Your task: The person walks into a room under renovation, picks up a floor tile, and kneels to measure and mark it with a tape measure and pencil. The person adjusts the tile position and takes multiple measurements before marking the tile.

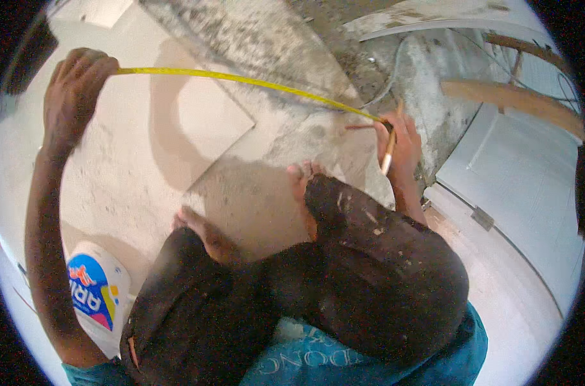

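A yellow tape measure blade [241, 78] stretches, slightly bowed, between my two hands. My left hand [77, 90] is closed around its far-left end, above a large beige slab [138, 128]. On the right, my right hand [405, 141] grips the other end of the tape, where a small dark part shows; most of the tape's case is hidden. The same hand holds a thin brown stick with a pale tip [388, 157], pencil-like in shape. A reddish-brown sliver [359, 127] sticks out beside its fingers; I cannot tell what it is.
My bare feet [212, 238] rest by the slab's corner on dusty floor. A white plastic container with a blue label [98, 289] stands at my left. Rough concrete [254, 38] lies beyond. On the right are a wooden plank [511, 103], a grey-white panel [517, 174] and a cable [398, 64].
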Available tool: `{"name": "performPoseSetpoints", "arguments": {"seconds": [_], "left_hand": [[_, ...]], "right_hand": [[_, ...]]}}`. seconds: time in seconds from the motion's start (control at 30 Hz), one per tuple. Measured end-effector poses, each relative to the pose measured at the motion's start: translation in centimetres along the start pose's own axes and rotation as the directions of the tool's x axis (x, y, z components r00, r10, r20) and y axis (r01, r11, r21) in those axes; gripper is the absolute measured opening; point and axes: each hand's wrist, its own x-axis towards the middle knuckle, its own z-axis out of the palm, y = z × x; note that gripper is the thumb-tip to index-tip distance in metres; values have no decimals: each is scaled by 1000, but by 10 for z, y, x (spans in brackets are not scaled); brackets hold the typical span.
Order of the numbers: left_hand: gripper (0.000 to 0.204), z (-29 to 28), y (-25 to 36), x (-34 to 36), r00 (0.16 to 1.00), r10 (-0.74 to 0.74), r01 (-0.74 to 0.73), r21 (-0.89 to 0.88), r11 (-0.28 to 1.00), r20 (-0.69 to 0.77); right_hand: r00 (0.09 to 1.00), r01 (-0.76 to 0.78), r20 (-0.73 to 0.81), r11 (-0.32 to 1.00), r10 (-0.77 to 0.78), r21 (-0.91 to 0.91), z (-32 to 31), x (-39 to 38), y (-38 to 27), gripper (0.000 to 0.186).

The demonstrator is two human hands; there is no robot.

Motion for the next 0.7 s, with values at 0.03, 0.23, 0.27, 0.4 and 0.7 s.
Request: {"name": "performPoseSetpoints", "arguments": {"seconds": [0.03, 0.23, 0.27, 0.4, 0.7], "left_hand": [[15, 7, -19, 19, 992, -77, 82, -47, 996, 97], [25, 102, -76, 146, 939, -255, -9, -756, 654, -232], [23, 118, -69, 166, 921, -226, 88, -394, 915, -319], [49, 158, -4, 238, 722, -588, 281, -621, 731, -365], [57, 192, 81, 317, 312, -913, 234, -953, -193, 261]], "right_hand": [[996, -87, -16, 992, 86, -95, -3, -15, 18, 12], [939, -326, -115, 945, 323, -8, -16, -104, 113, 11], [937, -332, -131, 943, 325, -37, -13, -112, 118, 10], [849, -524, 87, 852, 521, 8, -2, -124, 121, 19], [939, -333, -124, 938, 320, -100, 23, -90, 119, 16]]}}
